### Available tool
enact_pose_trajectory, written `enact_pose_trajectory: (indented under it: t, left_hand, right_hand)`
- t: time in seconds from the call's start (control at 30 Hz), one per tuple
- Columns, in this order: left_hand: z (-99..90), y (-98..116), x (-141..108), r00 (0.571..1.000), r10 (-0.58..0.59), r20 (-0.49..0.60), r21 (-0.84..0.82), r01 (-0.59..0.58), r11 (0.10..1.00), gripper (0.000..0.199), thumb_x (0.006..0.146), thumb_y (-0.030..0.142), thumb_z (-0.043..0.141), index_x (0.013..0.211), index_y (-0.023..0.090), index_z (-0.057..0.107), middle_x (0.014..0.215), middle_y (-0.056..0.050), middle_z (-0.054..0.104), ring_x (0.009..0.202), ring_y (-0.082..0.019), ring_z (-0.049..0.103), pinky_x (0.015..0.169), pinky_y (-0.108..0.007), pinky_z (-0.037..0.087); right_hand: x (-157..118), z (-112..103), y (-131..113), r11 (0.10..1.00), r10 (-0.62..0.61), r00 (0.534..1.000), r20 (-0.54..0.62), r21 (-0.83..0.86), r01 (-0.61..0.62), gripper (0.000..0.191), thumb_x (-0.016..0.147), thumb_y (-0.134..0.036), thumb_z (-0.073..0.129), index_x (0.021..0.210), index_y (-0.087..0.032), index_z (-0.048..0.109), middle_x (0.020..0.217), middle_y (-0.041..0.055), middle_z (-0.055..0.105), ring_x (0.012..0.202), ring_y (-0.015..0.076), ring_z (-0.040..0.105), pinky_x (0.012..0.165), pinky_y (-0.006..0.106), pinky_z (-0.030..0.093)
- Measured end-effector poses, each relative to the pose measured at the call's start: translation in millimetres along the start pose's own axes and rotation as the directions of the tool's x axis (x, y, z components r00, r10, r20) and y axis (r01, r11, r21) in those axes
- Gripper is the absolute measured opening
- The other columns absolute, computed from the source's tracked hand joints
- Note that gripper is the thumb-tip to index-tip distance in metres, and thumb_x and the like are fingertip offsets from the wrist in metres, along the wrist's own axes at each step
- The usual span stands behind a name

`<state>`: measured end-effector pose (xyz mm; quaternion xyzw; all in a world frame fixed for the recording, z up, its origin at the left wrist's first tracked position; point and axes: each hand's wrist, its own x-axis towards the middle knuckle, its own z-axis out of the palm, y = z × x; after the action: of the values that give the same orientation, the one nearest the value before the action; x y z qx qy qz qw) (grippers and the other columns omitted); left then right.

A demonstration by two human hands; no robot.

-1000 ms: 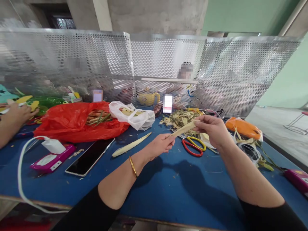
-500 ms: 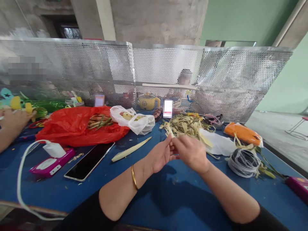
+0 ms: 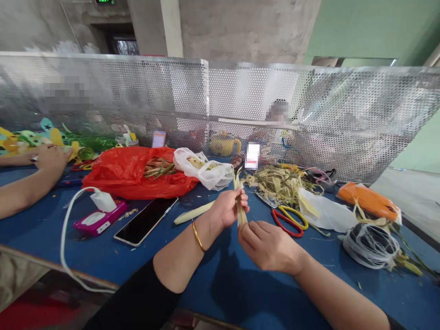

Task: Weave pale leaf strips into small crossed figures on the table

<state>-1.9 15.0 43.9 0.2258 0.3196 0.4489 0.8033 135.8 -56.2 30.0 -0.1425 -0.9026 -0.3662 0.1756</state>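
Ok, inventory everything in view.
Strip: one, tan, centre
Husk piece: one, cream, left of strip
Plant pile: one, tan and green, beyond strip
Scissors: one, red-yellow handles, by pile
Sheet: one, white, by pile
Phone: one, black screen, left
Red bag: one, red, beyond phone
White bag: one, white, centre
Power strip: one, magenta, left
Plug: one, white, power strip
Packet: one, orange, right
Wire coil: one, whitish, right
Mesh: one stretch, silver, back
Pot: one, yellow, behind mesh
Table: one, blue, underneath
Other arms: two, bare, left
Left hand: one, bare, gripping strip
Right hand: one, bare, gripping strip

The right hand point(image 3: 266, 244) has dropped below the left hand point(image 3: 229, 208) along the strip point(image 3: 241, 216).
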Motion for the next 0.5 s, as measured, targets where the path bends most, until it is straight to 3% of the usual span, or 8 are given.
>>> enact_pose_trajectory:
  t: [0.13, 0.33, 0.43, 0.5]
  left_hand:
    - [-4.3, 6, 2, 0.999, 0.036, -0.006, 0.025, -0.036, 0.999, 0.024, 0.094, 0.013, 0.037, 0.07, 0.017, 0.042, 0.053, 0.009, 0.032, 0.036, -0.003, 0.029, 0.036, -0.013, 0.025]
    - [-1.8, -1, -1, 0.996, 0.092, -0.003, 0.127, -0.091, 0.988, 0.018, 0.09, 0.02, 0.047, 0.072, 0.017, 0.044, 0.052, 0.011, 0.028, 0.035, -0.002, 0.017, 0.034, -0.014, 0.009]
    - [3.3, -4, -7, 0.986, 0.166, 0.023, 0.323, -0.164, 0.932, 0.025, 0.088, 0.033, 0.052, 0.07, 0.018, 0.043, 0.052, 0.011, 0.026, 0.037, -0.002, 0.013, 0.037, -0.016, 0.006]
    - [6.6, -4, -12, 0.974, 0.214, 0.073, 0.49, -0.222, 0.843, 0.029, 0.087, 0.04, 0.051, 0.069, 0.019, 0.042, 0.052, 0.01, 0.026, 0.039, -0.004, 0.015, 0.039, -0.018, 0.008]
  right_hand:
    - [5, -3, -11, 0.998, -0.036, 0.999, -0.004, 0.051, 0.036, 0.021, 0.091, -0.012, 0.046, 0.077, -0.014, 0.061, 0.077, 0.0072, 0.063, 0.058, 0.0146, 0.053, 0.052, 0.033, 0.033]
    - [8, 1, -24, 0.992, -0.056, 0.998, 0.017, 0.114, 0.054, 0.024, 0.092, -0.013, 0.044, 0.075, -0.015, 0.061, 0.076, 0.0068, 0.062, 0.058, 0.0146, 0.053, 0.05, 0.032, 0.032]
    - [9, 1, -22, 0.977, -0.019, 0.999, 0.035, 0.212, 0.011, 0.022, 0.093, -0.013, 0.045, 0.08, -0.015, 0.063, 0.073, 0.0042, 0.061, 0.059, 0.0146, 0.053, 0.052, 0.032, 0.035]
    - [8, -5, -12, 0.951, 0.06, 0.998, 0.033, 0.301, -0.067, 0.02, 0.095, -0.017, 0.045, 0.089, -0.015, 0.064, 0.074, 0.0035, 0.063, 0.063, 0.0149, 0.056, 0.057, 0.031, 0.04]
